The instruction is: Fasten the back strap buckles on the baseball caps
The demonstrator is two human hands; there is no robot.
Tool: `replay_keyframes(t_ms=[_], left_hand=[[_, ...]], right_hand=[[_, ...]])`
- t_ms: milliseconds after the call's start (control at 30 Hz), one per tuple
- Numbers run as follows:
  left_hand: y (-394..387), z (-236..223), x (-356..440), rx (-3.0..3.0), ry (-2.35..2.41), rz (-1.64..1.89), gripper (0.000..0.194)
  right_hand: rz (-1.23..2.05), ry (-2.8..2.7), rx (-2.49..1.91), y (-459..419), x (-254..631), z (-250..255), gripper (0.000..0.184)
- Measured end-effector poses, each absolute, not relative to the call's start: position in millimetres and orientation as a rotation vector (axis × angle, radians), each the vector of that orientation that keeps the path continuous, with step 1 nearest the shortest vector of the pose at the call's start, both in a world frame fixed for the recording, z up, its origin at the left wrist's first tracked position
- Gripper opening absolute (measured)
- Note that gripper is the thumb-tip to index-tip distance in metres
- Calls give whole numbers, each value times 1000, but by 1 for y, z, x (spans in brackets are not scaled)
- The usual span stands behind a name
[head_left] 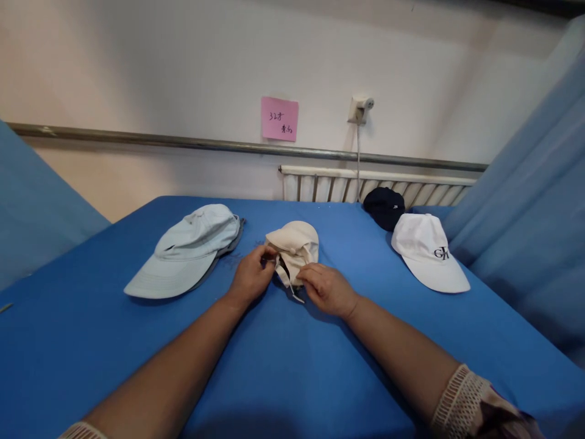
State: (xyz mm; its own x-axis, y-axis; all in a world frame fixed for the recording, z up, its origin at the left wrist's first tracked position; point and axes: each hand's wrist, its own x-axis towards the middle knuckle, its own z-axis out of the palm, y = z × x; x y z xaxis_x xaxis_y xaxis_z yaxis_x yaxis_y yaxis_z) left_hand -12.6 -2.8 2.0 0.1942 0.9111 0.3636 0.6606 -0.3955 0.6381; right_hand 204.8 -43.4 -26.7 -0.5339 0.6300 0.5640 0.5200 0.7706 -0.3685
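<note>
A beige baseball cap [299, 235] lies in the middle of the blue-covered table, its back opening and strap facing me. My left hand [253, 274] pinches the cap's left edge between thumb and fingers. On the other side, my right hand [326, 288] has its fingers closed on the cap's lower right edge, near the strap. The strap's loose end [296, 296] hangs down between the two hands. Part of the cap's rim is hidden behind my fingers.
At left, a pale blue-grey cap [196, 244] rests over a darker one [233, 242]. A white cap with black letters [425, 250] and a dark navy cap [384, 207] lie at right. Behind the blue surface [274, 366] stand a radiator [320, 186] and wall; blue curtains [525, 201] flank it.
</note>
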Motion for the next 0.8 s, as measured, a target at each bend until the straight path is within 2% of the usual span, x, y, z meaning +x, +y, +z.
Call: replay_keyframes(t_ms=[100, 233, 367, 500, 567, 667, 800], left_hand=[[-19, 13, -16, 2393, 1235, 963, 35], [-37, 18, -15, 2656, 986, 683, 46], [-38, 13, -14, 2717, 978, 537, 51], [-29, 8, -18, 2749, 1002, 551, 51], [-27, 5, -17, 2776, 982, 542, 51], [-26, 2, -10, 2806, 971, 578, 45], [-24, -1, 2, 2829, 953, 631, 22]], right_hand=[[243, -2213, -904, -41, 208, -26, 26], [309, -2233, -928, -44, 210, -18, 12], [259, -2361, -944, -49, 205, -12, 34], [214, -2372, -1007, -48, 202, -17, 8], [262, -2324, -983, -46, 202, -22, 6], [361, -2158, -934, -41, 203, -30, 10], [451, -1988, -900, -38, 204, -34, 14]])
